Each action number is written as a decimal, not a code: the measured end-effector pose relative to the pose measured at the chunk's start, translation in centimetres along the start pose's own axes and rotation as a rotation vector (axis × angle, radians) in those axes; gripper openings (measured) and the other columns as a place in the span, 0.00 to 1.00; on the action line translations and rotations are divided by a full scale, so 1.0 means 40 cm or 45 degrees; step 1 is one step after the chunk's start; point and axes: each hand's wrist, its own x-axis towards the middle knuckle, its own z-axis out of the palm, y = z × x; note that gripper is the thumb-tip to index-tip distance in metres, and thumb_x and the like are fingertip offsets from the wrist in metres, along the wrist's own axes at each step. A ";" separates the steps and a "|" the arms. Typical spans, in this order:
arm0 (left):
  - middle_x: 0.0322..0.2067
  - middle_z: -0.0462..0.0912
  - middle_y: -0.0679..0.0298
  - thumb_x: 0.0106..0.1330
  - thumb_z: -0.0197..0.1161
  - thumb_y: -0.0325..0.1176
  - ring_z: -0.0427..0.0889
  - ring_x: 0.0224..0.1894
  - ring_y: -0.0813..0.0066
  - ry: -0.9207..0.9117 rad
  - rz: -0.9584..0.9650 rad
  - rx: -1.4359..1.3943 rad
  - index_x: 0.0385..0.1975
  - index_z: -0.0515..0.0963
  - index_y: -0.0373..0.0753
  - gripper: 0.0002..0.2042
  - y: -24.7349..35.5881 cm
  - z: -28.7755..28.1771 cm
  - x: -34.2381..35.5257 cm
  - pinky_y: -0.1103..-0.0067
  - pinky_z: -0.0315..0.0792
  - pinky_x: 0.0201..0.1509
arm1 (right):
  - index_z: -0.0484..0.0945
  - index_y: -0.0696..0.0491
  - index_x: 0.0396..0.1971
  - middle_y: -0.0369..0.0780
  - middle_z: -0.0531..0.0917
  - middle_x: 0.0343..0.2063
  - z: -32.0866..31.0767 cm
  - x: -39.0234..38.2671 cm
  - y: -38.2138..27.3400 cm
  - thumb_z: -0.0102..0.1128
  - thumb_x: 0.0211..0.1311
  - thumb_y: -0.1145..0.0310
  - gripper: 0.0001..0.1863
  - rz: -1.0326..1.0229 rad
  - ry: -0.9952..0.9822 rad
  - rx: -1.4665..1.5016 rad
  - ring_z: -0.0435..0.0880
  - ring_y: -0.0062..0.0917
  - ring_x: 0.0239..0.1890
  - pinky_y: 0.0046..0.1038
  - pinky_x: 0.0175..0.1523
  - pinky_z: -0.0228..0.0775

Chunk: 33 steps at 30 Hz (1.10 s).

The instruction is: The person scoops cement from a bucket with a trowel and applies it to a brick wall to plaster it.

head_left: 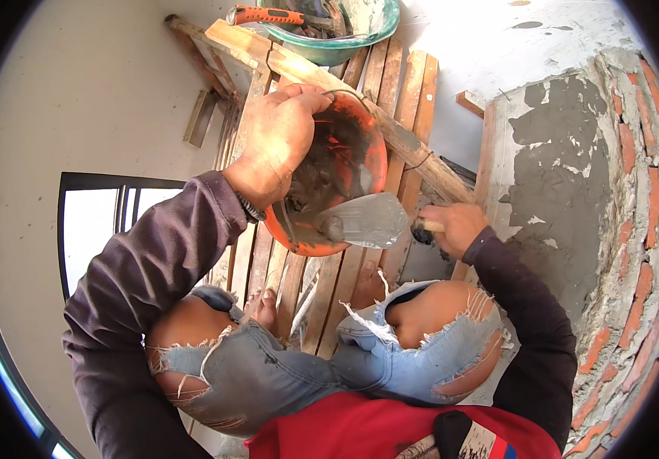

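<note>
plainly, my left hand (283, 138) is gripping the far left rim of the orange bucket (378, 149), though the back of it covers that stretch of edge and i can't make out how far the fingers reach. the bucket sits in front of my knees, over wooden slats (419, 99); its underside is out of sight. inside is wet grey mortar (310, 187), smeared up the wall, with the depth hard to judge. my right hand (459, 227) is closed around the handle of a trowel (371, 219), and my fingers hide most of that grip. the pale blade lies across the bucket's near right side; whether it touches the rim, i can't tell. beyond, a green basin (329, 53) is cut off by the top edge, an orange-handled tool (268, 15) lying across it, the other contents jumbled. to my right, grey plaster (555, 183) stops beside exposed bricks (635, 302), which bend away into the dark rim of view.
</note>
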 end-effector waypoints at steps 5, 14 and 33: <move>0.33 0.84 0.64 0.63 0.59 0.32 0.80 0.35 0.76 -0.033 0.038 0.102 0.38 0.83 0.34 0.10 -0.003 0.024 -0.022 0.78 0.72 0.44 | 0.79 0.49 0.37 0.42 0.82 0.32 0.013 0.051 -0.028 0.63 0.47 0.71 0.14 0.034 0.443 0.118 0.80 0.43 0.38 0.45 0.41 0.69; 0.40 0.83 0.66 0.63 0.59 0.34 0.77 0.45 0.77 -0.084 0.041 0.256 0.41 0.82 0.35 0.12 -0.018 0.062 -0.035 0.81 0.67 0.54 | 0.81 0.45 0.37 0.34 0.82 0.33 -0.078 0.213 -0.083 0.56 0.55 0.72 0.11 -0.094 0.244 -0.689 0.82 0.29 0.39 0.36 0.42 0.65; 0.44 0.83 0.64 0.62 0.56 0.29 0.76 0.48 0.78 -0.044 0.070 0.061 0.45 0.81 0.32 0.14 -0.028 0.054 -0.023 0.84 0.64 0.57 | 0.83 0.50 0.33 0.48 0.84 0.26 0.202 0.056 -0.037 0.60 0.44 0.65 0.13 -0.021 0.088 0.805 0.83 0.49 0.33 0.48 0.39 0.73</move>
